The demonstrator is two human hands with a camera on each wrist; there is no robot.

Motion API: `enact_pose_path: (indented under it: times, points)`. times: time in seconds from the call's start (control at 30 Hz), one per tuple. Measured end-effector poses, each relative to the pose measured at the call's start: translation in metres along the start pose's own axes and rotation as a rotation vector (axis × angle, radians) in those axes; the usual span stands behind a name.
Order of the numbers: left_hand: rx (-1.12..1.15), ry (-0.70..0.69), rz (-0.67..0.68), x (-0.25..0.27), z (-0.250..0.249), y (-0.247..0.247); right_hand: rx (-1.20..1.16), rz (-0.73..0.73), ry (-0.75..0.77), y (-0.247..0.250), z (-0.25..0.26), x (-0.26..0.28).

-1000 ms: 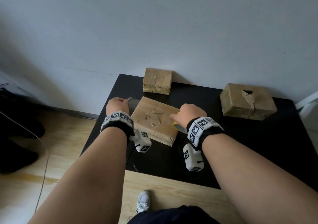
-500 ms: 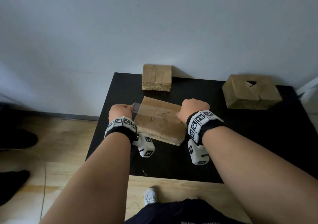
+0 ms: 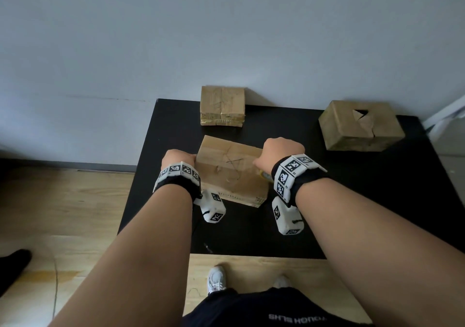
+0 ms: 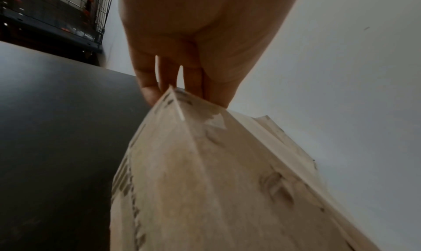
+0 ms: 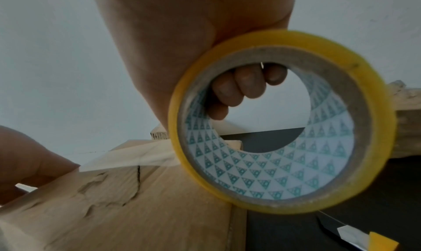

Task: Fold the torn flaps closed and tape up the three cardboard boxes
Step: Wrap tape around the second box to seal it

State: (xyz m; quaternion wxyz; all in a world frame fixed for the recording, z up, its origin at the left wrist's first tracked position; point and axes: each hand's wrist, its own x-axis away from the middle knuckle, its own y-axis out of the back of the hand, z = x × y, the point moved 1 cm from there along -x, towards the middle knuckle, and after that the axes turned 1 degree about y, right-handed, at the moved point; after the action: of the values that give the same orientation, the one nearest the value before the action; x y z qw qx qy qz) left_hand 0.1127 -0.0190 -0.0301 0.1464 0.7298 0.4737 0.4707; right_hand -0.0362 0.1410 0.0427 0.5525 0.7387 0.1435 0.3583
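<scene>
The nearest cardboard box lies mid-table with its torn flaps pressed flat. My left hand is at its left edge, thumb on top and fingers down the side, pinching the end of a clear tape strip there. That strip runs across the top to a yellow tape roll. My right hand grips the roll at the box's right edge, fingers hooked through its core. A taped box stands at the back. A third box with an open torn hole sits at the right.
The black table stands against a pale wall, with wood floor to its left and front. A small white and yellow object, maybe a cutter, lies on the table right of the near box. My shoes are by the front edge.
The clear strip, stretched in the air between my hands half a second ago, now lies down across the box top. Both hands have dropped to the box's side edges.
</scene>
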Motion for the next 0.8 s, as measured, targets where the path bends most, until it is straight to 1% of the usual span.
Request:
enact_pose_path:
  times: [0.13, 0.2, 0.27, 0.3, 0.43, 0.5, 0.57, 0.67, 0.8]
  points:
    - [-0.14, -0.1, 0.024, 0.003, 0.001, -0.001, 0.004, -0.001, 0.009, -0.001, -0.001, 0.0]
    - [-0.187, -0.147, -0.015, 0.006, 0.002, 0.0, 0.003, -0.002, 0.016, -0.001, -0.002, 0.0]
    - [-0.205, -0.224, -0.084, 0.013, 0.0, -0.004, 0.0, -0.002, 0.029, 0.0, -0.003, 0.0]
    - [-0.204, -0.284, -0.114, 0.02, -0.003, -0.006, -0.002, 0.0, 0.037, 0.001, -0.003, 0.0]
    - [-0.297, -0.611, -0.227, 0.051, 0.001, -0.028, -0.019, -0.003, 0.063, 0.002, -0.005, 0.0]
    - [-0.374, -0.701, -0.236, 0.062, 0.008, -0.038, -0.042, 0.0, 0.082, 0.002, -0.008, 0.0]
    - [-0.444, -0.719, -0.195, 0.064, 0.017, -0.048, -0.069, -0.002, 0.099, 0.003, -0.011, 0.002]
    - [-0.581, -0.702, -0.127, 0.067, 0.027, -0.059, -0.13, -0.011, 0.143, 0.004, -0.02, 0.003]
    - [-0.643, -0.659, -0.037, 0.077, 0.03, -0.063, -0.251, 0.001, 0.211, -0.002, -0.038, 0.004]
